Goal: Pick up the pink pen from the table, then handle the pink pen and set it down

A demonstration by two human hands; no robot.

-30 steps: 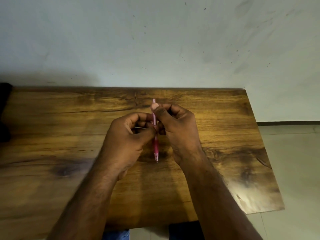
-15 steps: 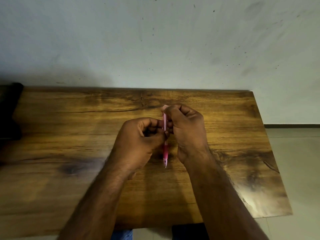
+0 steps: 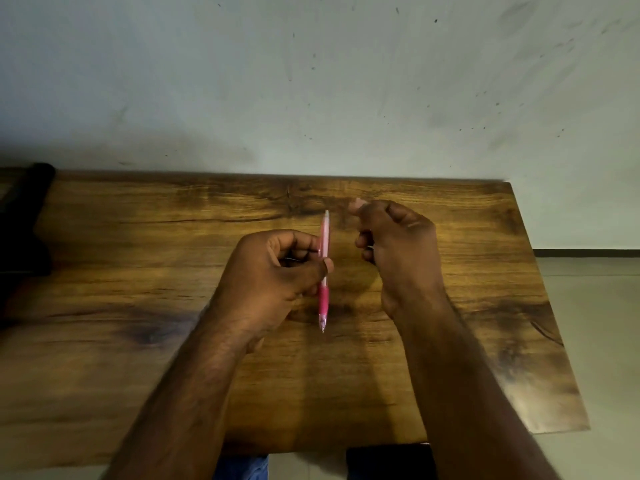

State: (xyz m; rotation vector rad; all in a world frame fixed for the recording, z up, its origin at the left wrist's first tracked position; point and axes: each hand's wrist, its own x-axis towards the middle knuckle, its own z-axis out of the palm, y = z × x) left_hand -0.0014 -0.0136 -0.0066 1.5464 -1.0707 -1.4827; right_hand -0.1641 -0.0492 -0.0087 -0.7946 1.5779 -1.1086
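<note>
The left hand (image 3: pixel 277 271) is curled, and its thumb and fingertips pinch a pink pen (image 3: pixel 324 268) at about the middle of the barrel. The pen stands nearly upright in the view, with the pale clicker end toward 12 o'clock and the writing tip toward 6 o'clock; the darker pink rubber grip is just below the thumb. The tip hangs above the counter (image 3: pixel 485 306), and I cannot tell if it touches the wood.

The right hand (image 3: pixel 398 251) is at 3 o'clock from the pen, near it but apart from it, with a clear gap of bare wood between them. Its fingers are curled inward and the thumb points up toward 12 o'clock. The thumb tip is blurred. Something small and dark shows between the curled fingers, but it is too small to name, so I cannot tell if this hand holds a thing.

The counter is a brown wooden board with dark grain marks. Behind it, at 12 o'clock, is a pale wall (image 3: pixel 311 81) with small dark spots. At 9 o'clock, at the left edge of the counter, there is a dark object (image 3: pixel 24 216) that I cannot identify. At 3 o'clock, beyond the counter's right edge, there is a light floor (image 3: pixel 595 323). At 6 o'clock, under the near edge, a piece of blue cloth (image 3: pixel 242 467) is visible.
</note>
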